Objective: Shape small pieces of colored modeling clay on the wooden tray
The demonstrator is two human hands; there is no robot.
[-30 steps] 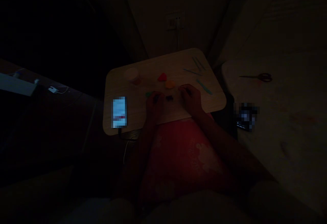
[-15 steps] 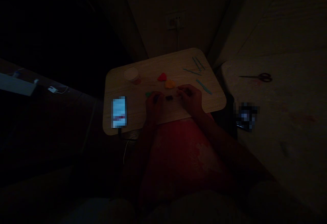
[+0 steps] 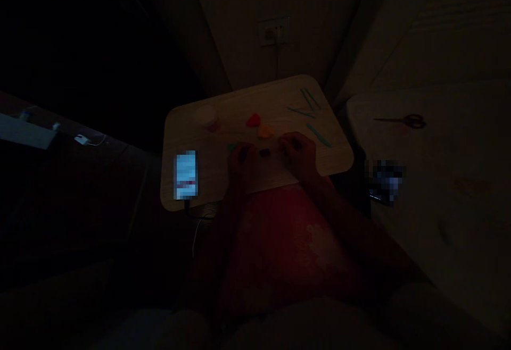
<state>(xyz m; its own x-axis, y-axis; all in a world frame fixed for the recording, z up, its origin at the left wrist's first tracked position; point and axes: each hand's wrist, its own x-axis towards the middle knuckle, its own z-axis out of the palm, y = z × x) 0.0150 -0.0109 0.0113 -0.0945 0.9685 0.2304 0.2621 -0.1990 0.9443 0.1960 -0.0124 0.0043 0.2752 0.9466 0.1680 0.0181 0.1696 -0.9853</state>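
Note:
The view is very dark. My left hand (image 3: 240, 159) rests at the small wooden table's near side, fingers curled inward; what they hold, if anything, is hidden. My right hand (image 3: 298, 153) is across from it, thumb and fingertips pressed together, their contents too dark to see. Between the hands lies a small dark lump (image 3: 264, 152), apart from both. Just beyond it sit an orange clay-like lump (image 3: 265, 131) and a red one (image 3: 253, 120). A green lump (image 3: 232, 147) shows partly behind my left hand.
On the table (image 3: 179, 126) stand a lidded tub (image 3: 206, 118), a lit phone (image 3: 186, 175) with a cable, and several thin teal tools (image 3: 318, 135). To the right, scissors (image 3: 413, 121) and a blurred-out device (image 3: 385, 182) lie on a pale surface. A wall socket (image 3: 274, 31) is behind.
The picture has grown darker. Both hands stay in nearly the same place, with only slight finger movement. The lumps on the table have not visibly moved.

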